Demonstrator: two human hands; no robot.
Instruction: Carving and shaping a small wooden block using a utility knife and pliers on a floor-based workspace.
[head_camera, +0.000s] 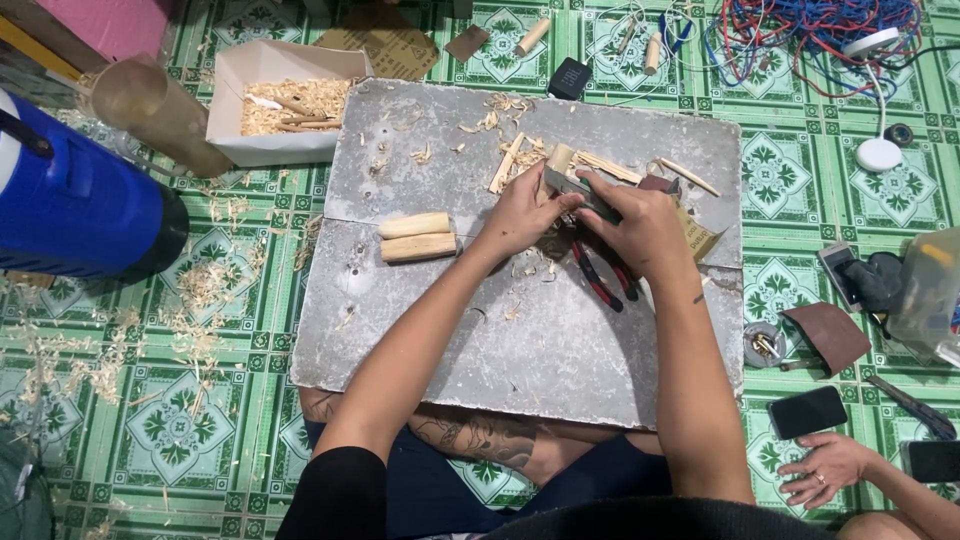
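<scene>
Nearest to where I stood, another person's hand (825, 468) lay spread on the green patterned floor tiles (180, 440), just beside a dark phone (808, 411). A worn brown piece of sandpaper (830, 335) lay a little further out on that side.

The seated person worked over a grey slab (520, 340) laid across the lap. The left hand (520, 213) was curled, its fingertips pinching a short pale wooden peg (560, 157) together with the metal tool (575, 190) at its base. The right hand (645, 225) was closed over that same tool, pressing from the other side; how much of the tool it covered I could not tell. Red-handled pliers (600, 280) lay on the slab just under the hands. To the left, two rounded wooden pieces (416, 238) lay side by side, touching.

Further off, wood shavings (520, 150) littered the slab's far half. Beyond its corner stood a white box (275, 100) holding shavings and sticks, and far right lay a tangle of red and blue wires (810, 35).
</scene>
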